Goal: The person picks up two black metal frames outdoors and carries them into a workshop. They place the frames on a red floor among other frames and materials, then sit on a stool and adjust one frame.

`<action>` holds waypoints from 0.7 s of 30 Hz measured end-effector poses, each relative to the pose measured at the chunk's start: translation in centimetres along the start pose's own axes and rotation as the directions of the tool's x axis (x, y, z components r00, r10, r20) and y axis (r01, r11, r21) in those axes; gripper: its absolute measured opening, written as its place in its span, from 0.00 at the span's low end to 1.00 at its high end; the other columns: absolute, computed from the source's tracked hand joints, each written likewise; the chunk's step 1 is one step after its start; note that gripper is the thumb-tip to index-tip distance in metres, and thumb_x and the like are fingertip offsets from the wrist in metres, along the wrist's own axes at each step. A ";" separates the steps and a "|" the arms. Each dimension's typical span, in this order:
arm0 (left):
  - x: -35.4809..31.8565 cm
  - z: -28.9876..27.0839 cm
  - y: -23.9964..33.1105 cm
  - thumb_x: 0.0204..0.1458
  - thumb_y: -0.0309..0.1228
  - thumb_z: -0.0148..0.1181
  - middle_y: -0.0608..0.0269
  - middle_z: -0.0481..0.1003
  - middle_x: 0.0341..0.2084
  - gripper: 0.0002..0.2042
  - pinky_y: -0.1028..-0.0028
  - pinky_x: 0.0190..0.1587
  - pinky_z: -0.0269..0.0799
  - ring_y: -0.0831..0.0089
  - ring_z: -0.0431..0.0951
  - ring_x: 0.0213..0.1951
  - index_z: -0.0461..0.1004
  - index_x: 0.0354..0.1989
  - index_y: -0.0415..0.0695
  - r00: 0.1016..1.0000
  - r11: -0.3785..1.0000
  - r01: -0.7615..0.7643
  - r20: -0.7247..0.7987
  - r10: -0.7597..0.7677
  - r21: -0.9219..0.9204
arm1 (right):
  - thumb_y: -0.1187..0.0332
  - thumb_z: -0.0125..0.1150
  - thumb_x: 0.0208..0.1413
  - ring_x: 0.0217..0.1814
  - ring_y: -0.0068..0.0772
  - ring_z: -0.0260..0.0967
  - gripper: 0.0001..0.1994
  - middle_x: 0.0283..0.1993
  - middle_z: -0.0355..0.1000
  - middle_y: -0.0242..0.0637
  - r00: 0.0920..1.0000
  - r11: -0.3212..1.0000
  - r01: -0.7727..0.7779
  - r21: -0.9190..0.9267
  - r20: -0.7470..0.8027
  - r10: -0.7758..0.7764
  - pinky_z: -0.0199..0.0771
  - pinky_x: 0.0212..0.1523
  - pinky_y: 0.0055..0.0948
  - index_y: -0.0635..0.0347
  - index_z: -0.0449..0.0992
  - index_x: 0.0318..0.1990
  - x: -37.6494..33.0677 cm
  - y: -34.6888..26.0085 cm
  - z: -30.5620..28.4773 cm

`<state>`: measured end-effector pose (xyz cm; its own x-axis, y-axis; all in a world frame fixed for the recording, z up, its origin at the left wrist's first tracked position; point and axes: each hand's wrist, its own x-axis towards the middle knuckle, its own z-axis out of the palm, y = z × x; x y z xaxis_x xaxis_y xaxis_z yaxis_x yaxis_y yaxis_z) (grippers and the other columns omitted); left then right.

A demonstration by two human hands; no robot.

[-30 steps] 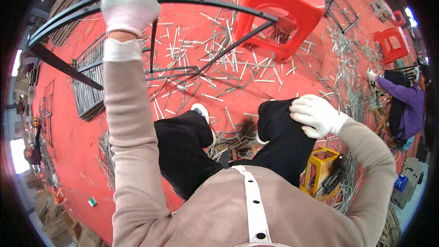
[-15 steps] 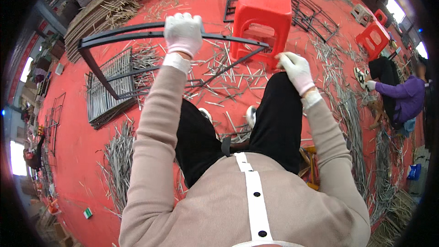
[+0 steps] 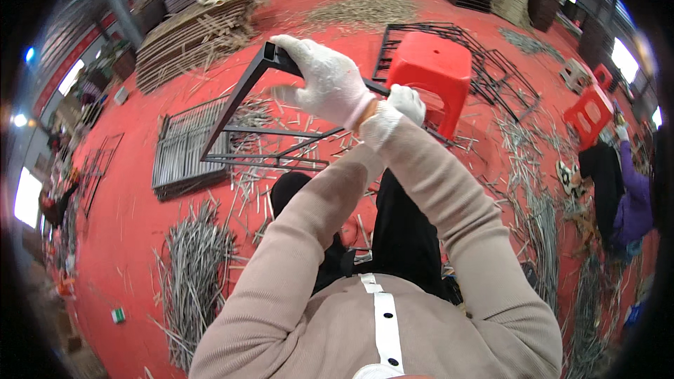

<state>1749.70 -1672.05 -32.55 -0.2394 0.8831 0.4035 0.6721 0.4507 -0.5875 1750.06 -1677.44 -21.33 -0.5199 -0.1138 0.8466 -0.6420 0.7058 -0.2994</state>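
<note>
Frame [image 3: 237, 102] of dark metal is held in front of the stool [image 3: 432, 63] and to its left. The left hand [image 3: 407, 104], just beside the stool, seems closed around the upper bar, though the other wrist partly covers it. The right hand [image 3: 324, 81], farther left of the stool, has its fingers over the bar near the corner; its thumb stands apart and is blurred, so I cannot tell if the grip is firm. The forearms are crossed. In my judgement, if this corner slips, the frame could turn around the left hand and knock the stool, because crossed arms correct badly. Also, the low bars could catch the loose strips [image 3: 193, 274], left of the stool, if the frame is dragged.
</note>
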 end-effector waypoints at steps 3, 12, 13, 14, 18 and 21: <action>-3.9 -1.9 1.0 0.51 0.40 0.61 0.64 0.76 0.41 0.10 0.61 0.49 0.67 0.64 0.75 0.45 0.80 0.39 0.54 0.965 0.954 -0.236 -0.161 0.208 -0.187 | 0.64 0.72 0.55 0.38 0.50 0.80 0.18 0.37 0.79 0.45 0.987 0.983 -0.092 -0.160 -0.143 0.069 0.80 0.38 0.37 0.55 0.77 0.52 -1.3 2.2 -2.0; -10.8 1.9 -13.0 0.47 0.46 0.72 0.51 0.76 0.52 0.31 0.56 0.59 0.69 0.51 0.74 0.54 0.74 0.56 0.39 0.840 0.854 0.106 -0.413 -0.351 -0.509 | 0.78 0.62 0.60 0.38 0.24 0.74 0.12 0.37 0.76 0.37 0.876 0.918 -0.392 -0.060 -0.330 0.352 0.77 0.40 0.29 0.62 0.74 0.51 -16.2 11.7 -16.1; -9.8 3.0 -13.6 0.44 0.47 0.73 0.55 0.78 0.48 0.31 0.59 0.54 0.73 0.54 0.77 0.49 0.75 0.55 0.42 0.908 0.830 0.098 -0.292 -0.300 -0.549 | 0.77 0.61 0.61 0.41 0.24 0.75 0.12 0.40 0.76 0.36 0.846 0.899 -0.436 0.022 -0.331 0.419 0.76 0.42 0.28 0.63 0.74 0.52 -18.2 13.1 -17.7; -9.0 4.1 -13.3 0.43 0.46 0.74 0.58 0.78 0.41 0.29 0.60 0.48 0.74 0.56 0.78 0.44 0.76 0.52 0.44 0.920 0.820 0.102 -0.260 -0.293 -0.563 | 0.75 0.62 0.62 0.44 0.26 0.74 0.14 0.42 0.75 0.35 0.798 0.871 -0.476 0.118 -0.358 0.485 0.75 0.46 0.27 0.63 0.72 0.54 -20.3 14.3 -19.3; -5.4 7.5 -8.2 0.40 0.43 0.74 0.64 0.74 0.25 0.17 0.61 0.34 0.72 0.61 0.78 0.32 0.73 0.33 0.50 0.927 0.817 0.128 -0.226 -0.301 -0.563 | 0.72 0.65 0.58 0.59 0.40 0.71 0.25 0.56 0.72 0.45 0.574 0.488 -0.819 -0.303 -0.429 0.697 0.70 0.62 0.35 0.65 0.68 0.62 -30.3 15.9 -25.5; -2.4 8.0 -4.9 0.41 0.40 0.72 0.64 0.74 0.24 0.14 0.59 0.34 0.72 0.60 0.78 0.31 0.72 0.28 0.51 0.933 0.821 0.131 -0.211 -0.292 -0.556 | 0.72 0.63 0.57 0.68 0.53 0.64 0.29 0.64 0.65 0.56 0.336 0.104 -0.930 -0.352 -0.701 0.629 0.65 0.68 0.44 0.69 0.64 0.67 -35.8 13.0 -26.3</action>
<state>1741.39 -1675.37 -36.29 -0.2713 0.6649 0.6959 0.9101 0.4126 -0.0394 1775.15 -1645.83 -44.00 -0.1831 0.8960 0.4046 0.6157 0.4254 -0.6633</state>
